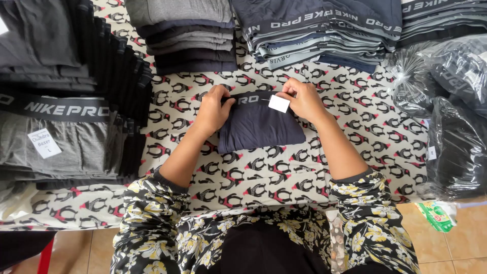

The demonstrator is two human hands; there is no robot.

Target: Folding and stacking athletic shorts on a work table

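While my left hand (213,109) pins the folded dark shorts (258,127) flat, my right hand (303,100) fingers pinch its white tag (279,103) at the waistband.

The person wears a black top printed all over with yellow, white and grey flowers. Its sleeves (147,203) are pushed up to about the elbows, and a dark ribbed cuff of an under-layer shows at the edge of each. The forearms and both hands are bare, with no rings, watch or bracelets to be seen, and dark trousers (264,248) show below the top.
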